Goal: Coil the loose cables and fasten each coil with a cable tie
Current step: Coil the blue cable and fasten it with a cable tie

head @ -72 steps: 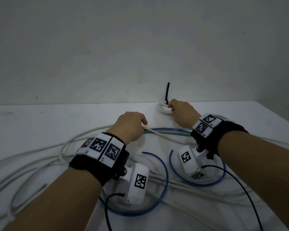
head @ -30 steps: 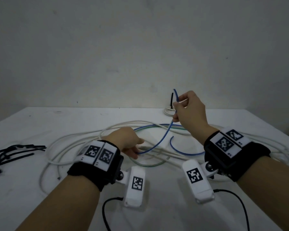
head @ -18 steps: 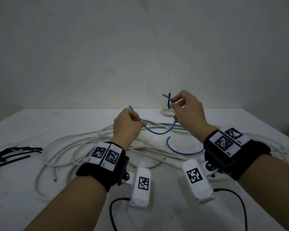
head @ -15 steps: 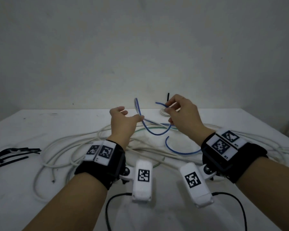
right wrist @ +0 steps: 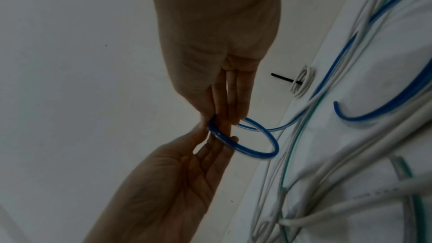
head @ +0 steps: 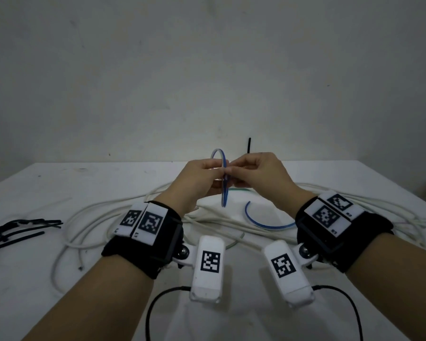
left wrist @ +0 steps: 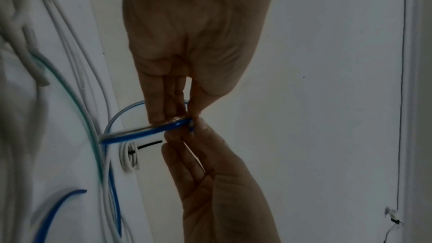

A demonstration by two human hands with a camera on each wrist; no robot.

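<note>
In the head view alone, seemingly spare ties [head: 17, 230] far left.

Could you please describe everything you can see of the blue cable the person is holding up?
The blue cable is thin, glossy and plastic-looking, bent into one small round loop held upright above the table. The left hand and the right hand pinch it together where the loop closes. From there the rest trails down among the white cables on the table. No cable tie is on it yet.
</note>
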